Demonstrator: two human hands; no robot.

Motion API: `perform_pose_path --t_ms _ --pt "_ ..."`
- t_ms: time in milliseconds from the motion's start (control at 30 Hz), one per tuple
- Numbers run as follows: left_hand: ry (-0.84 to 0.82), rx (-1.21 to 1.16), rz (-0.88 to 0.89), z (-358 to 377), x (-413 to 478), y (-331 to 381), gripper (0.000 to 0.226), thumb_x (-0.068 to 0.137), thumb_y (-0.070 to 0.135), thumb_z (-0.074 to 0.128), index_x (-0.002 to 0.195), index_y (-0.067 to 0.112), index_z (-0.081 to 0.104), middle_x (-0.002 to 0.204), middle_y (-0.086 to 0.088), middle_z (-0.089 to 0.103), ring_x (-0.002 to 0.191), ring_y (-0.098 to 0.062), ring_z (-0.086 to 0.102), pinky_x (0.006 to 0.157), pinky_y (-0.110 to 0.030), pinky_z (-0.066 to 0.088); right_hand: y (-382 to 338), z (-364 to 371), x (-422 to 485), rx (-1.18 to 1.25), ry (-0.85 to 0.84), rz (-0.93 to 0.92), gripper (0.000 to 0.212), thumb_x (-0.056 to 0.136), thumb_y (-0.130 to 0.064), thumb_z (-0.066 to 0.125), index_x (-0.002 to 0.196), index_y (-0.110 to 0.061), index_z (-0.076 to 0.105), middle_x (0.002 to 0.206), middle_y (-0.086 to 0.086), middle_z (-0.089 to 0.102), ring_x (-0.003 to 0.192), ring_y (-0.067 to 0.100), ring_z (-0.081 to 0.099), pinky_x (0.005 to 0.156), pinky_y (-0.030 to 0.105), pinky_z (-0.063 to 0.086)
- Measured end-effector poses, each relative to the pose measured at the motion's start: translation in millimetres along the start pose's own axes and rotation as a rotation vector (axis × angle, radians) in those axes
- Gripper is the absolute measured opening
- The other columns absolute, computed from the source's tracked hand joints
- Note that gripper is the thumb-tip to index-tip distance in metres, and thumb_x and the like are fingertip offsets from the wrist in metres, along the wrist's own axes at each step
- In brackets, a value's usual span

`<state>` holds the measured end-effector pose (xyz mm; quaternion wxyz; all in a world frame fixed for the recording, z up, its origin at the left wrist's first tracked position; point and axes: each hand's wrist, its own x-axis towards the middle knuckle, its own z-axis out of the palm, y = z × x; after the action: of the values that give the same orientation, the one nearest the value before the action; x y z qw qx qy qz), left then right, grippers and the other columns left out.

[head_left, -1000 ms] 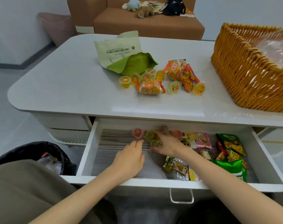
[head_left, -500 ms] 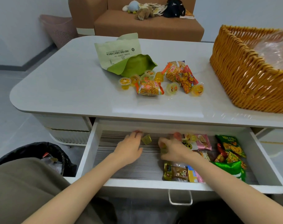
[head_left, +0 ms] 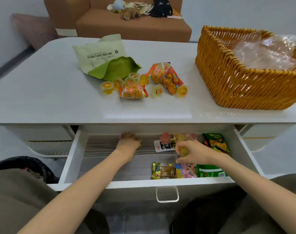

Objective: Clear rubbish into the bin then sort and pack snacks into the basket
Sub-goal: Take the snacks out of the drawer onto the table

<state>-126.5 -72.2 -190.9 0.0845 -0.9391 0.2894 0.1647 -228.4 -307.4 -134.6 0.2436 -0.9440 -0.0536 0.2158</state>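
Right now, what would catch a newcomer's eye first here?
The big wicker basket on the table's right side stands out first, then the bright snack pile mid-table. Below, in the open drawer, the right hand holds a yellowish jelly and the left hand reaches toward the back.

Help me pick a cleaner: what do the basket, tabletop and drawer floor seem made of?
Basket: woven wicker or rattan, golden-brown, slightly shiny; interlaced strands show. Tabletop: smooth glossy white, perhaps lacquered board or stone; it mirrors light. Drawer floor: matte grey wood grain, likely laminate; streaky lines.
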Motion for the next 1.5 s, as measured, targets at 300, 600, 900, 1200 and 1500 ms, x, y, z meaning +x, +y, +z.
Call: perform_pose_path --t_ms 300,600,900,1200,1500 --pt "-0.031 -0.446 0.161 -8 -28 10 0.046 0.095 0.043 0.051 0.132 0.017 0.044 0.124 -0.011 0.052 0.105 -0.02 0.047 0.09 -0.032 0.041 11 17 18 0.021 -0.052 0.042 0.014 0.085 -0.025 0.071 0.081 -0.022 0.059 0.082 -0.008 0.062 0.067 0.007 0.065 0.064 0.019 0.051" --pt "-0.275 -0.359 0.44 -14 -7 72 0.053 0.081 0.042 0.072 0.122 0.012 0.058 0.136 -0.006 0.041 0.123 -0.023 0.039 0.101 -0.035 0.038 29 -7 6 0.12 0.094 0.162 0.012 0.084 -0.018 0.073 0.083 -0.018 0.06 0.101 0.002 0.06 0.065 0.017 0.07 0.054 0.021 0.055" --pt "-0.378 -0.472 0.326 -8 0 70 0.035 0.075 0.032 0.08 0.089 0.013 0.054 0.085 -0.002 0.051 0.071 -0.013 0.045 0.056 -0.023 0.033 30 -3 6 0.14 0.1 0.146 0.011 0.084 -0.019 0.072 0.082 -0.021 0.062 0.107 0.001 0.059 0.067 0.015 0.069 0.05 0.014 0.048" --pt "-0.323 -0.534 0.243 -7 -18 30 0.044 0.069 0.037 0.084 0.101 0.013 0.064 0.102 -0.001 0.061 0.091 -0.018 0.059 0.078 -0.033 0.051 0 -21 -7 0.276 0.17 0.066 0.01 0.083 -0.019 0.074 0.082 -0.02 0.064 0.094 -0.001 0.066 0.061 0.011 0.066 0.05 0.014 0.049" --pt "-0.366 -0.513 0.258 -7 -29 25 0.033 0.076 0.029 0.079 0.101 0.015 0.064 0.083 0.009 0.054 0.077 -0.011 0.051 0.062 -0.019 0.041 -26 -27 -19 0.341 0.13 -0.012 0.009 0.084 -0.019 0.072 0.086 -0.018 0.063 0.088 -0.006 0.063 0.063 0.008 0.063 0.057 0.016 0.052"
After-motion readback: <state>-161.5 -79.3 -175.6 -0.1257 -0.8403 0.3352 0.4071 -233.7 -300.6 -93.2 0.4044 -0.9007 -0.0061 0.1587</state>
